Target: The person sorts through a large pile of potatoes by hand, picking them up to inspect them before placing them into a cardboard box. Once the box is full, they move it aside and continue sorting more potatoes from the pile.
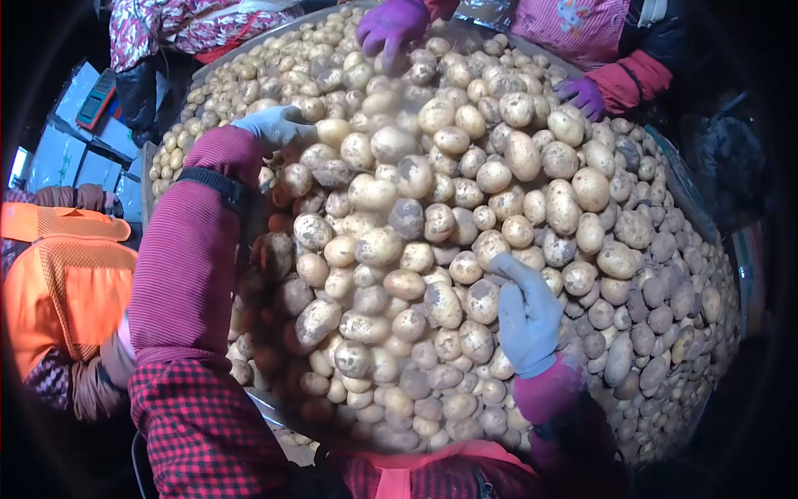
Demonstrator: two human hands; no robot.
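A broad heap of potatoes (pixel 405 284) fills the middle of the head view, some pale and some caked with soil. My left hand (pixel 274 128), in a light blue-grey glove, reaches to the upper left of the heap. Its fingers stretch right, beside a pale potato (pixel 332 133); what lies under the palm is hidden. My right hand (pixel 529 314), gloved alike, rests low over the right-centre potatoes with fingers extended and apart. Its fingertips are near a potato (pixel 490 247) and a dirt-patched potato (pixel 482 301). I see nothing held in it.
Across the heap, a co-worker's purple-gloved hand (pixel 391 32) touches potatoes, and another purple-gloved hand (pixel 584 97) rests at the far edge. A person in an orange vest (pixel 71 291) is at the left. Near blue-white boxes (pixel 56 158) sits a red-and-teal device (pixel 97 100).
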